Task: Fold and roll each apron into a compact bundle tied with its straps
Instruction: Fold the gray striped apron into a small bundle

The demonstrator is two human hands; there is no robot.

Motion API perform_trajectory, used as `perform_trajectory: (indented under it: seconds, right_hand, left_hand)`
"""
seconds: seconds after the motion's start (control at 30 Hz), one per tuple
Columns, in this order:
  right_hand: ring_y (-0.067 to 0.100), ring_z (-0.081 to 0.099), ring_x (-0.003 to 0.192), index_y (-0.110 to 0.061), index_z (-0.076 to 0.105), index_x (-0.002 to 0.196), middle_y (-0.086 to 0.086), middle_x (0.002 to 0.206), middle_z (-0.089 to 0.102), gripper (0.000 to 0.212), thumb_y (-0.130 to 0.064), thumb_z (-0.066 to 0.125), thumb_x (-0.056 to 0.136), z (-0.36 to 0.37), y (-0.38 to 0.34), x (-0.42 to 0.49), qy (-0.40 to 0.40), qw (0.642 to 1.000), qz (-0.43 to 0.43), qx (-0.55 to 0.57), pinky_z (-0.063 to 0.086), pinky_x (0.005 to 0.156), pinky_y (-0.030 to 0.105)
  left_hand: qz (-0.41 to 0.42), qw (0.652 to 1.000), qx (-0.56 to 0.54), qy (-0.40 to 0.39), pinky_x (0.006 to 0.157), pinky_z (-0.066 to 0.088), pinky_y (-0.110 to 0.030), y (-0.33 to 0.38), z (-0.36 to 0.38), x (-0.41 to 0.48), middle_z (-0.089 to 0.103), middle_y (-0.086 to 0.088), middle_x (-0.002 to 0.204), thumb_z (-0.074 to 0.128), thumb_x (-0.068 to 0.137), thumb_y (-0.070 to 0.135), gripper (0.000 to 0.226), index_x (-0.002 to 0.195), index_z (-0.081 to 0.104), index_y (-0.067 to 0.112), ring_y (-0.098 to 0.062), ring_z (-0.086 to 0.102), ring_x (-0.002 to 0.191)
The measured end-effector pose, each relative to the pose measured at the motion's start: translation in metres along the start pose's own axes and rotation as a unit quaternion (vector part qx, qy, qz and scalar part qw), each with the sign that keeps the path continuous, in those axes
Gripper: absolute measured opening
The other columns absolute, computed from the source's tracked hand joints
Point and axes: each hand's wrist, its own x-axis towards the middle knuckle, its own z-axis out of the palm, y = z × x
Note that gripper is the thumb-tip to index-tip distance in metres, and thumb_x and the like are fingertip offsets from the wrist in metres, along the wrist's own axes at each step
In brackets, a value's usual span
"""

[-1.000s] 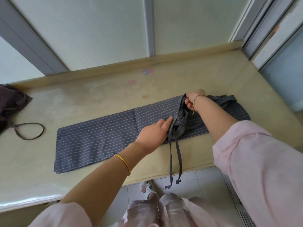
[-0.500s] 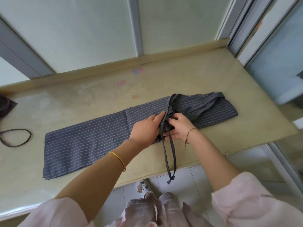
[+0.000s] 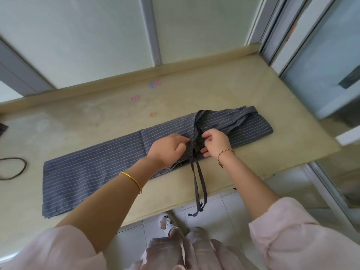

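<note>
A grey striped apron (image 3: 93,168) lies folded into a long narrow strip across the beige counter (image 3: 214,98). Its two grey straps (image 3: 198,184) cross the strip near its middle and hang over the counter's front edge, their knotted ends dangling above the floor. My left hand (image 3: 167,149) sits on the apron just left of the straps, fingers curled, fingertips at the strap. My right hand (image 3: 214,142) is just right of the straps with curled fingers pinching the strap where it crosses the fabric.
A dark strap loop (image 3: 13,168) and a bit of dark cloth (image 3: 3,128) lie at the counter's left edge. A raised ledge (image 3: 136,75) and window panels back the counter. A sliding door frame (image 3: 321,182) stands to the right. Tiled floor lies below.
My right hand came from the apron's far edge down to the straps beside my left hand. Both hands now work at the strap crossing; the view shifted slightly.
</note>
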Motion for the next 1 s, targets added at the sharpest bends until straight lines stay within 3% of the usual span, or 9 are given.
perform_trajectory:
  seconds: [0.1, 0.27, 0.43, 0.53, 0.6, 0.67, 0.77, 0.87, 1.0]
  right_hand:
    - [0.024, 0.065, 0.085, -0.009, 0.056, 0.115, 0.011, 0.110, 0.056, 0.031, 0.003, 0.058, 0.086, -0.007, 0.007, 0.002, 0.042, 0.995, -0.044, -0.085, 0.057, 0.072, 0.031]
    - [0.012, 0.054, 0.091, -0.010, 0.058, 0.110, 0.003, 0.107, 0.059, 0.030, 0.001, 0.064, 0.083, -0.005, 0.008, 0.008, 0.042, 0.992, -0.070, -0.101, 0.039, 0.067, 0.010]
    - [0.021, 0.060, 0.092, -0.015, 0.055, 0.115, 0.004, 0.121, 0.051, 0.024, -0.008, 0.051, 0.092, -0.004, -0.010, 0.000, 0.118, 0.963, -0.096, -0.224, 0.051, 0.080, 0.033]
    - [0.019, 0.059, 0.098, -0.012, 0.054, 0.121, 0.005, 0.125, 0.050, 0.028, -0.008, 0.043, 0.096, 0.014, -0.031, -0.012, 0.116, 0.955, -0.186, -0.200, 0.047, 0.083, 0.026]
    - [0.019, 0.055, 0.111, -0.009, 0.051, 0.128, 0.007, 0.130, 0.048, 0.033, -0.008, 0.041, 0.097, 0.035, -0.037, -0.014, 0.069, 0.957, -0.211, -0.189, 0.043, 0.094, 0.025]
    - [0.023, 0.049, 0.120, -0.007, 0.045, 0.133, 0.011, 0.136, 0.043, 0.037, -0.008, 0.044, 0.096, 0.051, -0.036, -0.011, 0.042, 0.958, -0.189, -0.212, 0.041, 0.101, 0.030]
    - [0.025, 0.045, 0.120, -0.006, 0.043, 0.131, 0.012, 0.134, 0.043, 0.039, -0.005, 0.050, 0.093, 0.065, -0.035, -0.011, 0.050, 0.941, -0.177, -0.283, 0.045, 0.097, 0.034]
    - [0.026, 0.035, 0.130, -0.006, 0.037, 0.137, 0.012, 0.143, 0.037, 0.047, -0.003, 0.049, 0.092, 0.090, -0.046, -0.017, 0.060, 0.914, -0.247, -0.317, 0.039, 0.103, 0.033]
    - [0.023, 0.006, 0.146, -0.011, 0.016, 0.150, 0.008, 0.158, 0.011, 0.052, -0.019, 0.034, 0.102, 0.122, -0.036, -0.010, 0.035, 0.894, -0.245, -0.373, 0.009, 0.119, 0.034]
  left_hand:
    - [0.008, 0.987, 0.064, 0.144, 0.099, 0.040, -0.036, 0.002, 0.008, 0.014, 0.048, -0.006, 0.131, 0.037, 0.101, 0.024, 0.037, 0.133, 0.051, 0.014, -0.025, 0.044, 0.121]
    - [-0.012, 0.977, 0.195, 0.080, 0.119, 0.005, -0.046, 0.002, 0.043, 0.017, 0.008, -0.008, 0.159, 0.023, 0.102, 0.038, 0.053, 0.151, 0.017, 0.020, -0.026, 0.002, 0.147]
    - [-0.045, 0.975, 0.209, 0.057, 0.118, -0.006, -0.048, -0.007, 0.067, 0.014, -0.009, -0.007, 0.160, 0.000, 0.097, 0.046, 0.059, 0.152, -0.004, 0.024, -0.024, -0.012, 0.146]
    - [-0.017, 0.986, 0.148, 0.069, 0.119, -0.002, -0.047, -0.011, 0.068, 0.020, -0.002, -0.003, 0.160, -0.002, 0.095, 0.046, 0.063, 0.153, 0.003, 0.020, -0.023, -0.006, 0.147]
    - [-0.025, 0.990, -0.034, 0.138, 0.119, 0.011, -0.046, -0.010, 0.059, 0.019, 0.020, -0.006, 0.157, 0.021, 0.100, 0.034, 0.053, 0.148, 0.026, 0.014, -0.026, 0.012, 0.146]
    - [-0.106, 0.943, -0.184, 0.255, 0.119, 0.015, -0.034, -0.015, 0.044, 0.009, 0.029, -0.009, 0.151, 0.035, 0.099, 0.013, 0.042, 0.140, 0.038, 0.010, -0.023, 0.022, 0.141]
    - [-0.226, 0.913, -0.084, 0.328, 0.118, 0.017, -0.031, -0.039, 0.028, -0.012, 0.031, -0.010, 0.150, 0.036, 0.098, 0.007, 0.042, 0.140, 0.040, 0.005, -0.023, 0.023, 0.140]
    - [-0.231, 0.938, 0.035, 0.256, 0.120, 0.007, -0.038, -0.061, 0.030, -0.025, 0.021, -0.008, 0.157, 0.031, 0.101, 0.019, 0.047, 0.147, 0.030, 0.009, -0.022, 0.012, 0.146]
    - [-0.216, 0.961, 0.098, 0.143, 0.120, -0.003, -0.040, -0.067, 0.043, -0.028, 0.002, -0.003, 0.160, 0.021, 0.103, 0.034, 0.054, 0.153, 0.009, 0.018, -0.017, -0.004, 0.147]
